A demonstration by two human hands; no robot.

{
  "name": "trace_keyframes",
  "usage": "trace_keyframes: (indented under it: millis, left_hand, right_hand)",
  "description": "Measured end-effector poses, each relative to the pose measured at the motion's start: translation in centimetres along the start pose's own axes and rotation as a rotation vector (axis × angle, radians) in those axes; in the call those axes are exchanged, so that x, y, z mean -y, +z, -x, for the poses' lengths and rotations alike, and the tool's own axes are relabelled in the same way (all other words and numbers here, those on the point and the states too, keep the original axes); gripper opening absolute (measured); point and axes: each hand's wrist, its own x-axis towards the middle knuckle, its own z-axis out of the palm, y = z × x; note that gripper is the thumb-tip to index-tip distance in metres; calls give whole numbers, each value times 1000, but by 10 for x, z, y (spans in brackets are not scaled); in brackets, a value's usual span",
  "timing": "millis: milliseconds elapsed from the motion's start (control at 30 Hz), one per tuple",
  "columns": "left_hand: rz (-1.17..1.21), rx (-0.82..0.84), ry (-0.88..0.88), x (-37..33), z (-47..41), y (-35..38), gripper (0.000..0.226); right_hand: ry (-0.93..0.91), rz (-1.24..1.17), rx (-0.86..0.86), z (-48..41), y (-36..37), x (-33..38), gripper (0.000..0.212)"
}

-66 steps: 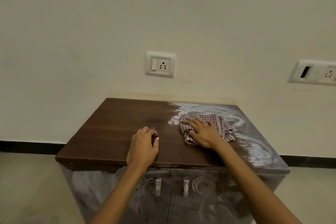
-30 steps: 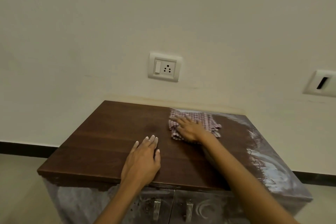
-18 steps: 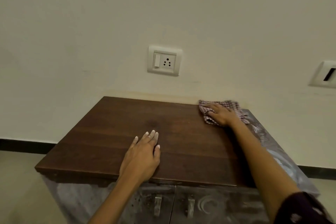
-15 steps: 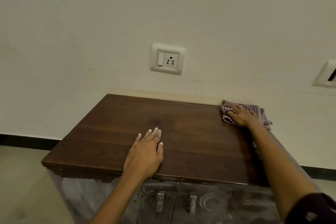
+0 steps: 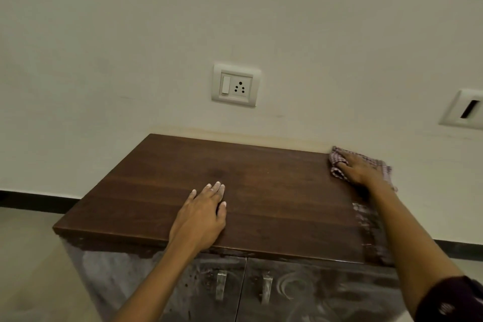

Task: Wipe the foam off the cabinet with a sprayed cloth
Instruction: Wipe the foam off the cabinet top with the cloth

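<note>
Right hand (image 5: 362,172) on cloth (image 5: 335,156), left hand (image 5: 200,219) on cabinet (image 5: 274,191)

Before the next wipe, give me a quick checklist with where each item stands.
1. Cloth under control: ok, the right hand presses it flat at the back right corner of the cabinet top.
2. Brace: ok, the left hand lies flat near the front edge.
3. Top foam-free: not ok, a streaky foam strip runs along the right edge.
4. Doors foam-free: not ok, smeared all over.
5. Cloth wet enough: cannot tell.
</note>
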Motion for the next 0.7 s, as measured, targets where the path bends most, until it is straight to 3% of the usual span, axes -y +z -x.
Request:
trace_keyframes:
  millis: [133,267,367,533,633,700]
  left_hand:
    - [0,-10,-6,2,-2,1,49]
    - [-8,5,-23,0,-1,1,49]
    - [-20,20,-25,-1,-1,0,49]
    - [-12,30,-18,0,1,-1,48]
    - [8,37,-21,-1,2,-2,47]
    - [63,4,-32,-3,4,-4,45]
  right_hand:
    - [83,-252,-54,12,0,-22,49]
    - [-10,-81,-4,47,-3,-9,48]
    - [-177,99,-5,90,0,31,48]
    - [-632,101,97,175,26,132,48]
    - [-779,59,146,216,24,118,52]
    - [-703,19,91,226,15,73,58]
